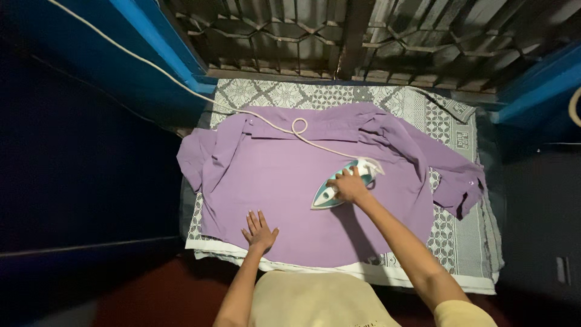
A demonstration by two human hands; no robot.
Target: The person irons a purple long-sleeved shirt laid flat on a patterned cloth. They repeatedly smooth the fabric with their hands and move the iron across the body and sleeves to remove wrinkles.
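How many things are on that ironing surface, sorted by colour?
Purple: 1, the shirt spread flat under the left hand.
White and teal: 1, the iron gripped by the right hand.
White: 1, the cord running from the iron.
Grey and white patterned: 1, the cloth beneath the shirt.
Total: 4

Single view: head-worn camera, looking steeply down and forward from above the person's chest. The flat purple cotton shirt [290, 181] on the white-and-grey patterned cloth pad [451, 242] fills mid-frame at arm's reach. A dark metal window grille [363, 36] lies along the top edge. Both forearms enter from the bottom edge.
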